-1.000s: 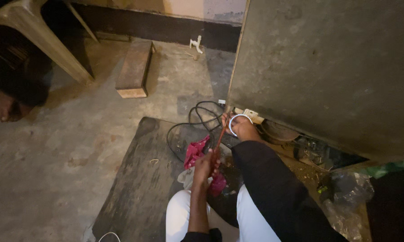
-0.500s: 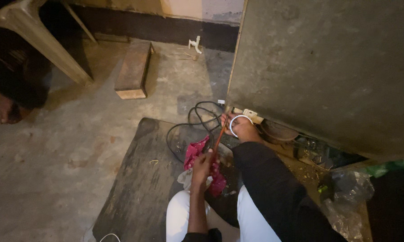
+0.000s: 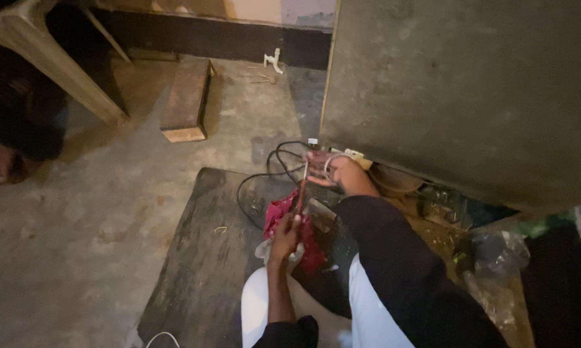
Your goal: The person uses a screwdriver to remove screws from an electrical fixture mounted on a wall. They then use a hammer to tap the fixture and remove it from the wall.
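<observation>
Here, seen from the head camera, the person sits on a dark board [image 3: 193, 270] laid on the concrete floor [image 3: 77, 245], working at the foot of a large grey panel [image 3: 458, 96] that fills the right of the scene. The left hand [image 3: 285, 237], nearer the camera, is clenched round the lower end of a thin reddish rod [image 3: 300, 193], which slants up and away toward the panel's base. The right hand [image 3: 332, 173], farther off, closes on the rod's far end, with a loop of white wire [image 3: 327, 166] curling over its fingers; whether it grips the wire as well cannot be told. Black cable [image 3: 264, 177] coils on the board just left of the right hand, and a red cloth [image 3: 279, 212] lies under the rod. A wooden block [image 3: 186, 100] lies far left, a pale chair leg [image 3: 52, 71] beyond it, and clear plastic bags [image 3: 496, 251] sit to the right. The step in hand appears to be working the rod's far end at the wiring by the panel's lower edge; the next move would seem to call for a steady left-hand hold while the right guides the tip finely
</observation>
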